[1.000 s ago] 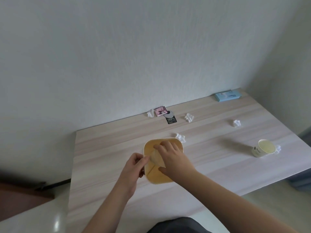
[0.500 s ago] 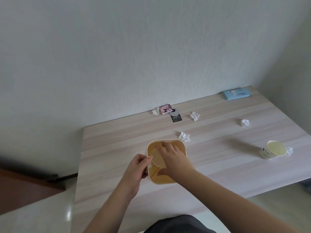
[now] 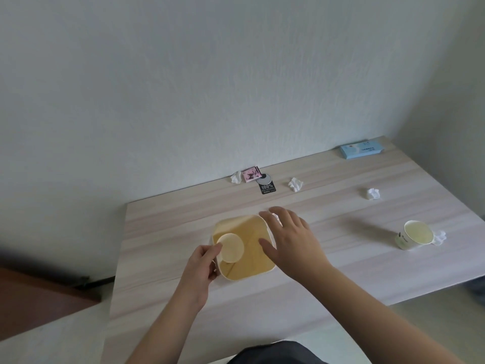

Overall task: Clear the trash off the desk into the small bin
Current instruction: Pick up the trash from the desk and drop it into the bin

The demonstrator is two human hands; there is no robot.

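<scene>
Left hand (image 3: 200,265) grips the near-left rim of the small yellow bin (image 3: 245,270), fingers curled over the edge, steadying it on the bench (image 3: 341,253). Right hand (image 3: 291,240) hovers flat over the bin's far-right corner, fingers spread and relaxed, holding nothing. Down in the bin, a paper cup (image 3: 231,247) lies against the left wall, its round mouth showing; what else lies under it I cannot tell. Behind the spread fingers something white peeks out, too covered to name. Further out, a crumpled tissue (image 3: 295,184) sits mid-bench and another (image 3: 372,193) to its right, well apart. At the wall, a third wad (image 3: 236,177) touches a pink packet (image 3: 251,174), with a black wrapper (image 3: 266,185) just beside. A blue box (image 3: 360,149) sits in the far right corner. Near the right edge a second paper cup (image 3: 414,235) lies tipped, a tissue scrap (image 3: 439,236) tucked behind it. Open bench between bin and cup, and along the near edge.
</scene>
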